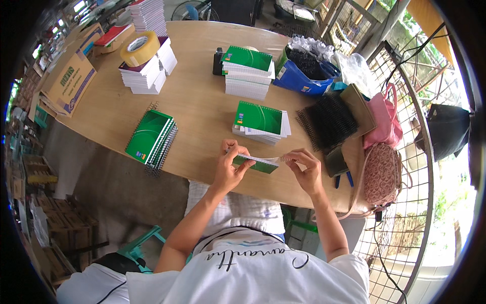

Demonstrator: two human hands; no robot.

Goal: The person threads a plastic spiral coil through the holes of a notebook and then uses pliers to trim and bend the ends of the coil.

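Observation:
Over the table's near edge, my left hand (231, 167) grips a small green-covered notebook (260, 164) by its left end, thumb on the cover and fingers behind. The notebook is tilted, so I see it nearly edge-on. At its right end my right hand (306, 171) is closed in a pinch on what looks like a thin spiral binding coil (284, 158); most of the coil is hidden. Just beyond my hands lies a stack of green-covered notebooks (259, 117) with loose white sheets under it. To the left sit several coil-bound green notebooks (151, 136).
Farther back stand another notebook stack (247, 61), a blue bin (306, 83) and white pads topped by a tape roll (138, 49). At right lie black spiral coils (329, 121), blue-handled pliers (344, 179) and two pink bags (383, 119). A cardboard box (69, 81) stands at left.

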